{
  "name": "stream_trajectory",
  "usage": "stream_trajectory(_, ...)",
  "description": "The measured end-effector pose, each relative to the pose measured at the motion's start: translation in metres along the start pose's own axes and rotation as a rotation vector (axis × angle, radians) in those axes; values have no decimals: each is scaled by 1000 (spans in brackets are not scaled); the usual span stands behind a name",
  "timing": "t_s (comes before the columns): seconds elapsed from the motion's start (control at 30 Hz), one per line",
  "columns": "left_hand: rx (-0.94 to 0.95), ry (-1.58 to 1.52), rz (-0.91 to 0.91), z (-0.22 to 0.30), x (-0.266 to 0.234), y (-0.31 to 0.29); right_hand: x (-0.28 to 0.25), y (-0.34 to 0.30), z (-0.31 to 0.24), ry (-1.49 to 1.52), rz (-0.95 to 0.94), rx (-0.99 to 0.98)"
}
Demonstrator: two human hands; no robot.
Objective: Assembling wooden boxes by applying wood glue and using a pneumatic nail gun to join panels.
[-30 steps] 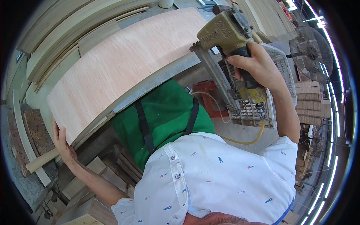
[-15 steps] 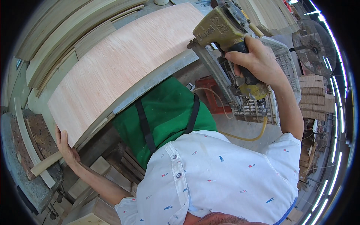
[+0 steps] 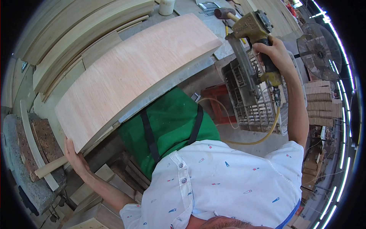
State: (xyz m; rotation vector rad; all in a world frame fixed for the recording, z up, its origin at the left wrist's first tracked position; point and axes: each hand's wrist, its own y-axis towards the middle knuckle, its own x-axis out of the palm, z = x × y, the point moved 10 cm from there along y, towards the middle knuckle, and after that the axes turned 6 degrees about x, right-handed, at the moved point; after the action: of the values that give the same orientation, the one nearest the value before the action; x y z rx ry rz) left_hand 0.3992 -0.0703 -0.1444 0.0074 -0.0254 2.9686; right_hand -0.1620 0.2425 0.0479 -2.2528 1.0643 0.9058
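A pale plywood panel (image 3: 133,76) with a curved far edge lies across the bench in front of me. My left hand (image 3: 75,155) grips its near left corner, fingers over the end edge. In my right hand (image 3: 277,55) is a worn yellow-green nail gun (image 3: 249,27), raised to the right of the panel and apart from it. My fingers wrap its black handle. From the handle's base a yellow air hose (image 3: 275,123) curves down and left. Below the panel's near side shows a grey metal-looking strip (image 3: 167,91).
Long boards (image 3: 95,42) are stacked behind the panel. A mallet (image 3: 225,14) and a white container (image 3: 166,7) stand at the back. Plastic crates (image 3: 244,103) sit below the nail gun, with a fan (image 3: 318,47) beyond. At left, a wooden stick (image 3: 49,168) lies on a stone-like block (image 3: 13,145).
The nail gun has moved right, away from the panel's right end. The panel appears slightly lower and further right in view, with my left hand still on its corner.
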Motion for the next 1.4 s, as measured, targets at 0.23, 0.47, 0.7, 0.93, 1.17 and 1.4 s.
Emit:
stream_trajectory(0.23, 129, 46, 73, -7, -25, -43, 8, 114, 25, -237, -15, -30)
stream_trajectory(0.47, 185, 146, 188, 12, 0, -49, 34, 199, 63, 157, -317, 55)
stream_trajectory(0.7, 134, 221, 261, 2, -6, -52, 60, 239, 124, 489, -460, 147)
stream_trajectory(0.93, 142, 207, 283, -32, -35, -59, 56, 227, 90, -221, -84, -197)
stream_trajectory(1.17, 171, 164, 286, -36, -23, -47, 78, 113, 70, 389, -36, -156)
stream_trajectory(1.4, 127, 445, 355, -30, -38, -55, 131, 73, 83, 545, 1, -131)
